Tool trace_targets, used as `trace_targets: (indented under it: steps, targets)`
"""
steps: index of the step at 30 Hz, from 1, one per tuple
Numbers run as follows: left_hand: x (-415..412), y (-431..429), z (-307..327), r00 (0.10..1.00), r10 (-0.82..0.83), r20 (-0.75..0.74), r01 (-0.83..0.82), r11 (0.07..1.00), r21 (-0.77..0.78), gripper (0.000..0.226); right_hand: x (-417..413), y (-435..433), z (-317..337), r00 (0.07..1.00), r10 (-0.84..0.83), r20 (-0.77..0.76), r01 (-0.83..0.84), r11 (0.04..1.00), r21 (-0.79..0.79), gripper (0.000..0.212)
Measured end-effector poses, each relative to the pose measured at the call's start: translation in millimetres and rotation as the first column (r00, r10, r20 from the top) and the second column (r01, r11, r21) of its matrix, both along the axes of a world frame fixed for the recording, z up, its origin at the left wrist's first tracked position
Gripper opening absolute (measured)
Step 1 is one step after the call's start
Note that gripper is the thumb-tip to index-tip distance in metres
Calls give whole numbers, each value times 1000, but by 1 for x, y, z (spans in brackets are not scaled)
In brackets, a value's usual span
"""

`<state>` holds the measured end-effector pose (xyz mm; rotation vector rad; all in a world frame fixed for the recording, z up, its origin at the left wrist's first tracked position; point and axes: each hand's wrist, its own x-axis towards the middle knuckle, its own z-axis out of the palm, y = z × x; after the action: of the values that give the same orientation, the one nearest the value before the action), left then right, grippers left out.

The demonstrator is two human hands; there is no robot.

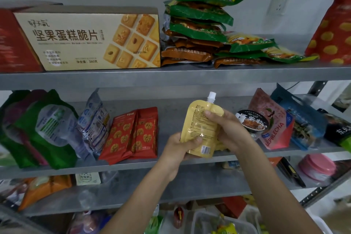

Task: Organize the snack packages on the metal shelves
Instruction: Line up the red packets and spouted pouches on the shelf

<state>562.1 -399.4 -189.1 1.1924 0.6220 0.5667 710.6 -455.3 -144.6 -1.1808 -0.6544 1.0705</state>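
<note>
1. A soft yellow plastic pouch with a white screw spout [199, 127] is held upright between both hands, spout uppermost, in front of the middle board of the grey metal shelves [171, 116].
2. The left hand [180, 148] is clamped on the pouch's lower edge, with the thumb laid across the printed face.
3. The right hand [229, 131] is clamped on the pouch's upper right shoulder, just below the spout, with the thumb pressed on the front.
4. More yellow packaging, possibly similar pouches, is glimpsed on the board behind the right hand, but it is largely hidden.
5. To the left of the hands, two flat red packets printed with walnut pictures [133, 135] are laid side by side on the same board.
6. Just to the right of the right hand, a round black-lidded instant-food bowl [252, 121] is seen in front of a pink stand-up pouch [277, 131].
7. Above the hands, on the upper board, a stack of green and brown foil packets [197, 24] is piled.
8. Up and to the left of the hands, a long beige cardboard biscuit box [91, 40] is set beside that stack.
</note>
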Motion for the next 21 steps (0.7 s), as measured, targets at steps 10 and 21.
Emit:
trace_targets:
  steps: [10, 21]
  targets:
    - [-5, -8, -5, 994, -22, -104, 24, 1000, 17, 19, -7, 1, -3, 978, -207, -1, 206, 976, -71, 18]
    - [1, -10, -13, 965, 158, -211, -91, 951, 296, 41, -13, 5, -1, 951, -307, 26, 308, 948, -78, 16]
